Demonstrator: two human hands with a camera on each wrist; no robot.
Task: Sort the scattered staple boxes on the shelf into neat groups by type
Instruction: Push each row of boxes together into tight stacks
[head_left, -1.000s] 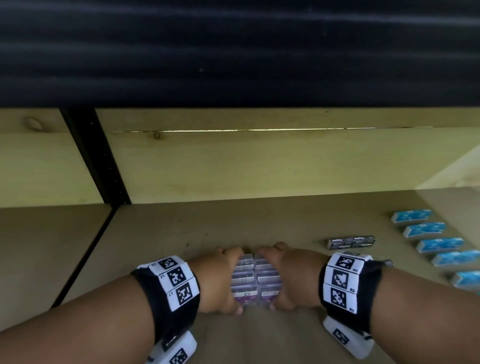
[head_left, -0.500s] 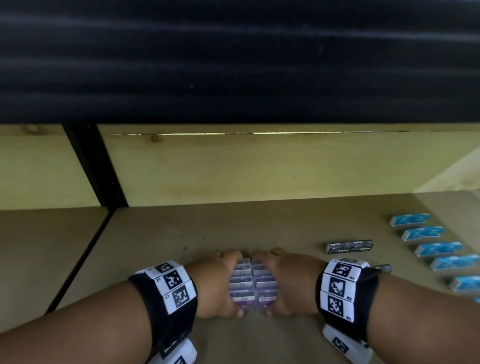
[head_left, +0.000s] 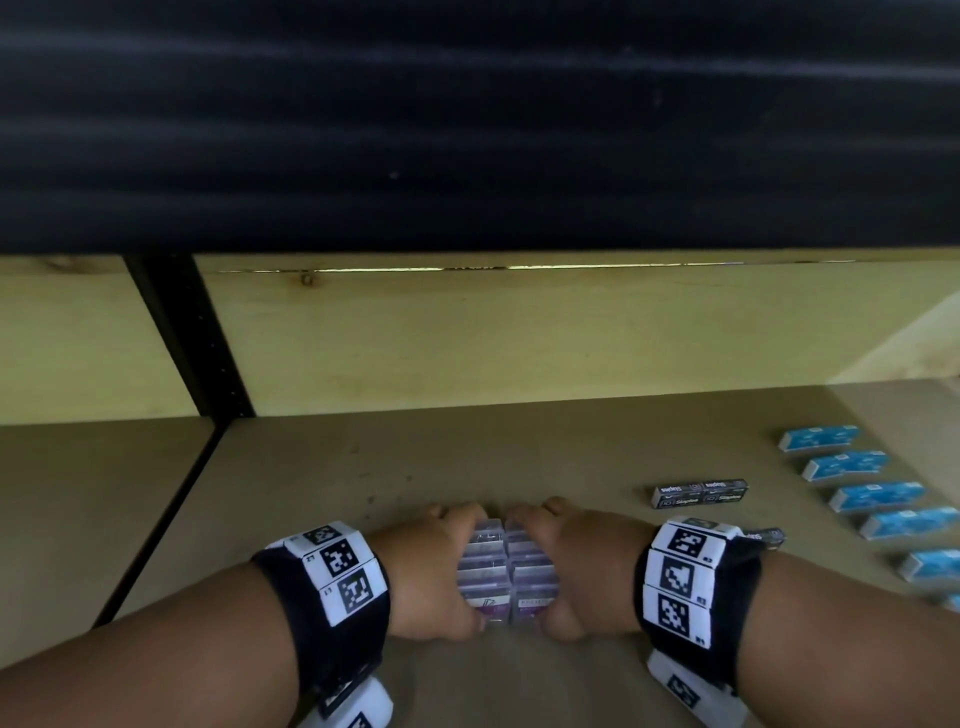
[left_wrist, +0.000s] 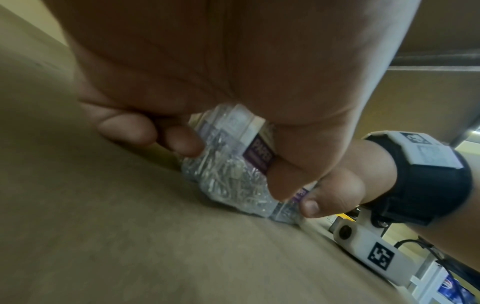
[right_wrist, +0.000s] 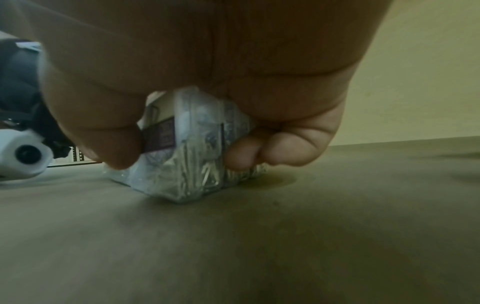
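Observation:
Two rows of clear plastic boxes with purple labels (head_left: 506, 574) stand side by side on the brown shelf (head_left: 363, 467), low in the middle of the head view. My left hand (head_left: 431, 571) grips the left row (left_wrist: 233, 164), thumb at its near end and fingers curled round its far end. My right hand (head_left: 582, 566) grips the right row (right_wrist: 192, 156) the same way. Both rows rest on the shelf board, pressed against each other.
A dark grey staple box (head_left: 701, 493) lies to the right of my right hand, another (head_left: 763, 535) is half hidden behind my right wristband. A column of several blue boxes (head_left: 872, 493) runs down the right side. A black post (head_left: 192, 332) divides the shelf on the left.
Both hands have stayed clamped on the two rows of clear boxes, which sit a little nearer to me. The head camera has tilted slightly.

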